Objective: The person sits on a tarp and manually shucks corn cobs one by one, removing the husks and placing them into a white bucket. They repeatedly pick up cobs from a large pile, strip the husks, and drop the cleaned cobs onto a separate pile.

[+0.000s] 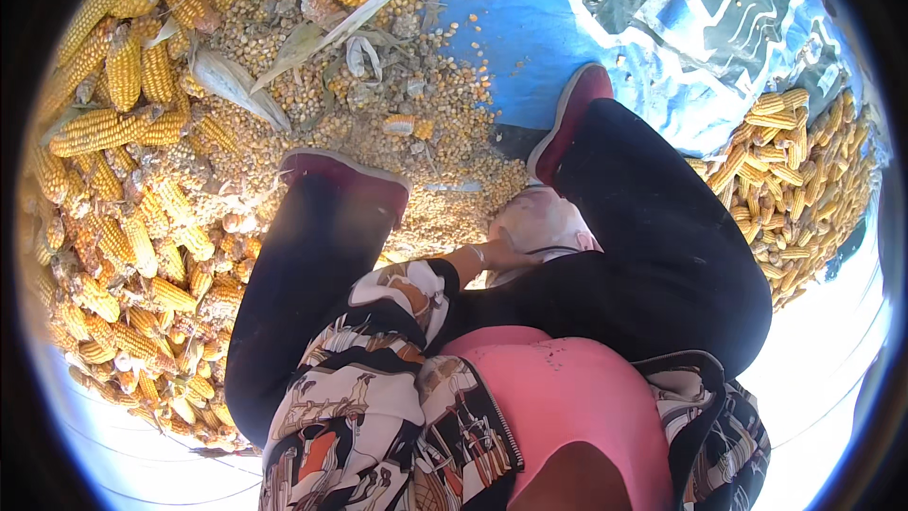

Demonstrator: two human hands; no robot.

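My left hand [498, 256] reaches out of a patterned sleeve to between my legs. Its fingers curl against a pale, pinkish-white rounded thing [540, 219] with a thin dark cord or strap across it; its exact kind I cannot make out. That thing lies beside my right shin, partly behind my thigh. My right hand does not show. Loose corn kernels [445, 213] are spread on the ground around my feet, and a short piece of a corn cob [409, 125] lies among them.
Unshelled yellow corn cobs [132, 237] are heaped on the left, with dry husks [241, 90] near the top. Another heap of cobs [790, 194] stands at the right. A blue printed tarp [530, 43] covers the far ground. My maroon shoes [577, 114] rest at the kernels.
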